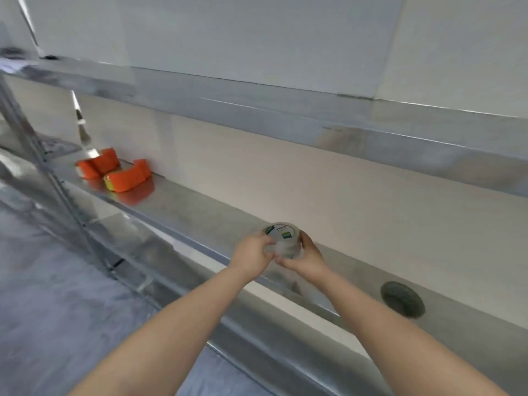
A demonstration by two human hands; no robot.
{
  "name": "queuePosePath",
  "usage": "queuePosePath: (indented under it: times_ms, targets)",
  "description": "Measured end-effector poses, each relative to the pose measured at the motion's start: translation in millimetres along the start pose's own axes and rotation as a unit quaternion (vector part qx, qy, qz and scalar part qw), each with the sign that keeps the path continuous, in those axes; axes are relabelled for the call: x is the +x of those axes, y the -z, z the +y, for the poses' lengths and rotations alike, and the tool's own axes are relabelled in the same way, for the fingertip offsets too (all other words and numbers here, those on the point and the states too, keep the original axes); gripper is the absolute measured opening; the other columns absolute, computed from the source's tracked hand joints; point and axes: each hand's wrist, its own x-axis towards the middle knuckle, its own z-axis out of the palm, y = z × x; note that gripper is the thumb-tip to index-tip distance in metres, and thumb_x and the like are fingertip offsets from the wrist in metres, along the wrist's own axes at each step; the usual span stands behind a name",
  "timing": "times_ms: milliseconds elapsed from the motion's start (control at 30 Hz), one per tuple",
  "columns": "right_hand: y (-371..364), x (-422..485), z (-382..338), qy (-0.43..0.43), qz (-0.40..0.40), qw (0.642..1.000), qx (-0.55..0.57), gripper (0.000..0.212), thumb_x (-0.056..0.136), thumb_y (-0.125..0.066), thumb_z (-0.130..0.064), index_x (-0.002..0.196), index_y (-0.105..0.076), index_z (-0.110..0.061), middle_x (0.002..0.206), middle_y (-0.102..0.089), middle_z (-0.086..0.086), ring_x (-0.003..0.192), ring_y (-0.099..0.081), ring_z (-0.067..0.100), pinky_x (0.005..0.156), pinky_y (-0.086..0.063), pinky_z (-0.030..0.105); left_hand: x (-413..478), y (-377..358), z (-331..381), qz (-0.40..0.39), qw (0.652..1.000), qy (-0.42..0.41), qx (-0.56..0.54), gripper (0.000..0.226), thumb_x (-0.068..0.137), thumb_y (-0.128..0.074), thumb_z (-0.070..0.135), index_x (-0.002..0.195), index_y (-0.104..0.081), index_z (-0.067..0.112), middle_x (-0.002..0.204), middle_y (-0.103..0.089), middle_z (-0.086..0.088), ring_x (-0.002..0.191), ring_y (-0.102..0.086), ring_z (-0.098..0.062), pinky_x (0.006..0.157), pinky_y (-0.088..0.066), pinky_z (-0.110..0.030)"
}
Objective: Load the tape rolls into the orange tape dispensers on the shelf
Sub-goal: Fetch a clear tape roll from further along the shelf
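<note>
Both hands, left hand [253,252] and right hand [307,254], gripped the tape rolls [283,240] between them over the shelf [200,212]; orange tape dispensers [114,170] sat well apart at 10 o'clock.

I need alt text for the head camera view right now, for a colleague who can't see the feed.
Both hands, left hand and right hand, grip a stack of clear tape rolls above a metal shelf. Two orange tape dispensers lie on the same shelf, far to the left. A dark round object sits on the shelf to the right.
</note>
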Motion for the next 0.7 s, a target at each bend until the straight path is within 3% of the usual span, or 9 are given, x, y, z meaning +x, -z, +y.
queuePosePath:
  times_ms: [133,200,333,467,533,600,700]
  targets:
    - [-64,27,-22,0.020,-0.036,0.999,0.014,0.062,0.063,-0.080,-0.011,0.115,-0.048,-0.005,0.106,-0.060,0.004,0.084,-0.057,0.004,0.063,-0.042,-0.002,-4,36,-57,0.026,0.999,0.040,0.001,0.035,0.087,-0.059,0.023,0.121,-0.062,0.015,0.129,-0.058,-0.003,0.119,-0.054,-0.022,0.091,-0.039,-0.024]
    - [-94,39,-30,0.020,-0.045,0.999,0.017,0.065,0.058,-0.080,-0.015,0.114,-0.047,-0.007,0.110,-0.062,0.008,0.090,-0.061,0.013,0.068,-0.048,0.006,-2,55,-81,0.030,0.998,0.049,0.013,0.036,0.087,-0.059,0.025,0.122,-0.061,0.015,0.130,-0.056,-0.003,0.119,-0.054,-0.023,0.091,-0.040,-0.025]
    - [-146,65,-50,0.018,-0.061,0.997,0.045,0.068,0.056,-0.082,-0.006,0.112,-0.044,-0.008,0.113,-0.061,0.010,0.099,-0.064,0.021,0.080,-0.056,0.025,9,92,-124,0.029,0.998,0.051,0.030,0.039,0.087,-0.060,0.027,0.124,-0.061,0.015,0.127,-0.058,-0.006,0.118,-0.054,-0.025,0.094,-0.042,-0.028]
    - [-194,86,-66,0.013,-0.046,0.996,0.074,0.061,0.062,-0.080,0.001,0.103,-0.040,-0.018,0.099,-0.058,-0.002,0.085,-0.060,0.008,0.067,-0.051,0.011,15,121,-163,0.036,0.998,0.049,0.033,0.036,0.086,-0.060,0.024,0.120,-0.063,0.014,0.124,-0.058,-0.007,0.115,-0.055,-0.026,0.093,-0.045,-0.030]
    - [-219,95,-75,0.005,-0.056,0.994,0.089,0.064,0.064,-0.080,0.000,0.106,-0.037,-0.019,0.093,-0.053,-0.013,0.082,-0.057,0.001,0.068,-0.051,0.010,15,135,-185,0.054,0.997,0.054,0.027,0.035,0.086,-0.060,0.024,0.120,-0.063,0.014,0.131,-0.052,-0.002,0.117,-0.054,-0.022,0.094,-0.042,-0.027]
    - [-246,104,-85,-0.003,-0.064,0.994,0.094,0.068,0.063,-0.082,-0.005,0.112,-0.037,-0.017,0.094,-0.051,-0.014,0.086,-0.058,0.005,0.080,-0.052,0.020,15,150,-209,0.070,0.996,0.060,0.021,0.036,0.086,-0.060,0.024,0.120,-0.063,0.015,0.138,-0.044,0.002,0.118,-0.054,-0.020,0.096,-0.040,-0.025]
    - [-289,115,-103,-0.002,-0.060,0.994,0.089,0.075,0.061,-0.083,-0.006,0.117,-0.035,-0.013,0.106,-0.053,-0.001,0.098,-0.059,0.017,0.092,-0.052,0.035,15,175,-247,0.081,0.995,0.062,0.021,0.036,0.086,-0.061,0.025,0.120,-0.063,0.016,0.144,-0.037,0.004,0.120,-0.052,-0.019,0.094,-0.037,-0.023]
